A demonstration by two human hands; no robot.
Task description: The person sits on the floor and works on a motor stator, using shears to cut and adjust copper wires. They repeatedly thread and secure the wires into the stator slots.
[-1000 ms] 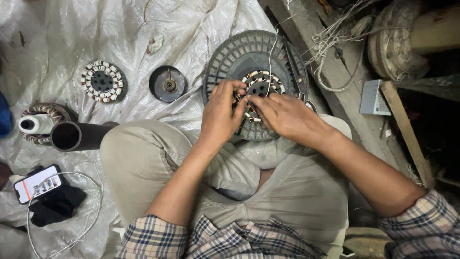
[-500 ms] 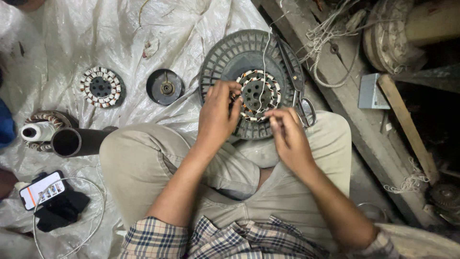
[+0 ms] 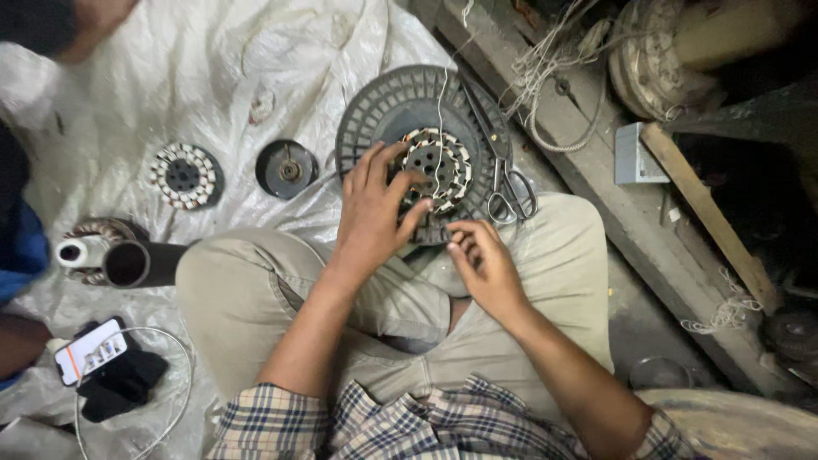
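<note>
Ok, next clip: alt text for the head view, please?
A seated person's left hand steadies a wound motor stator on a round grey plastic grille, while the right hand pinches near its edge. Scissors lie beside it; another stator rests on white plastic sheeting.

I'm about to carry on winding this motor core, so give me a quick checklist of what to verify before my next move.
1. Left hand steadying the motor core: ok, fingers rest on it.
2. Core seated on the round plastic grille: ok.
3. Thread running up from the core: ok, though tension cannot tell.
4. Right hand pinching the thread end: cannot tell, too fine to see.
5. Scissors within reach: ok, beside the core, on the right knee.
6. Spare core out of the way: ok, on the sheet.
</note>
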